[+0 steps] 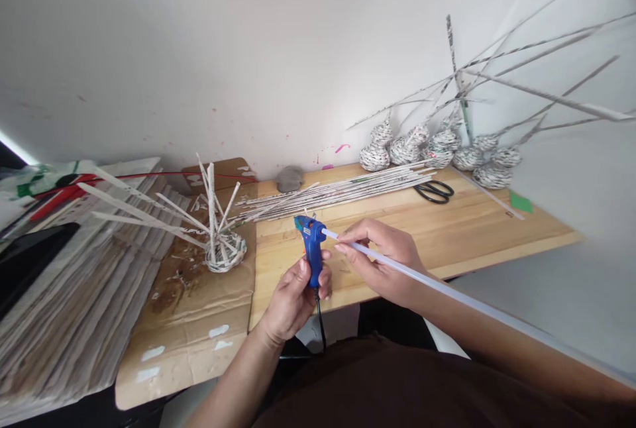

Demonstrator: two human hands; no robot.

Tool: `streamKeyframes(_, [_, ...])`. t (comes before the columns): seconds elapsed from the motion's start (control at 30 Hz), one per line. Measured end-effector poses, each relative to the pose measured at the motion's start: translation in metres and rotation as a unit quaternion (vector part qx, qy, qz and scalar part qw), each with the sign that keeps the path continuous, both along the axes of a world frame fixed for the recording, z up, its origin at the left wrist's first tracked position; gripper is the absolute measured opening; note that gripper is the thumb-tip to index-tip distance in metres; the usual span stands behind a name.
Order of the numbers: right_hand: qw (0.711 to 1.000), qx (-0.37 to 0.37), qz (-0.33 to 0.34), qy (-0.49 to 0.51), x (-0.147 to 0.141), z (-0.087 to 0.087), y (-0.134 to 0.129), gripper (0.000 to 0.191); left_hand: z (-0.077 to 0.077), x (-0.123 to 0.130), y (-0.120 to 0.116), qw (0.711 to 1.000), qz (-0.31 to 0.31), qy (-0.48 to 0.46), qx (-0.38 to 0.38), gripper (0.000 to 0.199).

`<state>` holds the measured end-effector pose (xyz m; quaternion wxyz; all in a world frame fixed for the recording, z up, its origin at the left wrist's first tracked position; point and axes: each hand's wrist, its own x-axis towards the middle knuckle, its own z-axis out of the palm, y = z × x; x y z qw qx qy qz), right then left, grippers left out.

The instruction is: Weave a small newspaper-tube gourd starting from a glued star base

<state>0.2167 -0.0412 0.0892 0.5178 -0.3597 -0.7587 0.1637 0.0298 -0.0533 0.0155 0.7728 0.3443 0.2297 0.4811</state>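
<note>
Head view: left hand (pixel 295 292) has a blue glue gun (pixel 314 252) above the near edge of the wooden counter (pixel 481 216), grip wrapped around the handle, nozzle toward the left. Black cord (pixel 320 325) hangs from the handle bottom. Right hand (pixel 387 256), just right of the gun, has a narrow grip, thumb and fingers pinching a long translucent glue stick (pixel 427 277) close to its tip; tip meets the gun's rear, how deep cannot tell. Stick's other end runs along the right forearm to the near right. Left of the hands, a small woven base (pixel 226 257) with upright and slanting paper tubes sits on a cardboard sheet (pixel 199 328); a tall stack of newspapers (pixel 99 295) stands farther left. Far side of counter: bundle of thin paper rods (pixel 338 193), a grey lump (pixel 289 179) by the wall, black scissors handles (pixel 434 192) at the bundle's right end. Far right: woven paper pieces (pixel 375 158), several with long rods sticking out, green paper (pixel 521 202) near them.
</note>
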Motion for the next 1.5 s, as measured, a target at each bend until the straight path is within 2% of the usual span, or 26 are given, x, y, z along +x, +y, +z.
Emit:
streamKeyframes(0.17, [0.999,-0.008,-0.031,0.029,0.002,0.004,0.0,0.006,0.001,-0.003,0.0,0.998,-0.003,-0.034,-0.043,0.039])
streamKeyframes(0.3, [0.999,-0.022,-0.02,0.029,0.001,0.005,-0.001,0.002,0.001,-0.004,0.0,0.998,-0.005,-0.038,-0.055,0.039])
streamKeyframes(0.47, [0.999,-0.041,0.0,0.009,-0.005,0.007,-0.002,0.003,-0.001,-0.004,0.0,0.999,-0.008,-0.029,-0.043,0.036])
streamKeyframes(0.8, [0.999,-0.046,-0.007,-0.001,-0.008,0.003,-0.002,0.005,-0.001,-0.001,0.0,1.0,0.001,-0.01,-0.009,0.029])
streamKeyframes(0.9, [0.998,-0.05,-0.01,0.037,-0.01,-0.002,-0.005,0.003,-0.002,-0.001,0.001,1.0,0.007,-0.016,-0.003,0.025])
streamKeyframes(1.07, [0.979,-0.125,-0.021,0.157,-0.013,-0.019,-0.011,0.007,-0.003,0.003,0.001,0.999,0.003,0.012,0.032,0.027])
streamKeyframes(1.17, [0.972,-0.147,-0.029,0.183,-0.014,-0.027,-0.013,0.007,-0.002,0.006,0.002,0.999,0.011,0.026,0.041,0.029])
streamKeyframes(1.5, [0.931,-0.21,0.022,0.298,-0.026,-0.027,-0.012,0.014,-0.008,0.007,0.003,0.997,0.018,0.028,0.07,0.033])
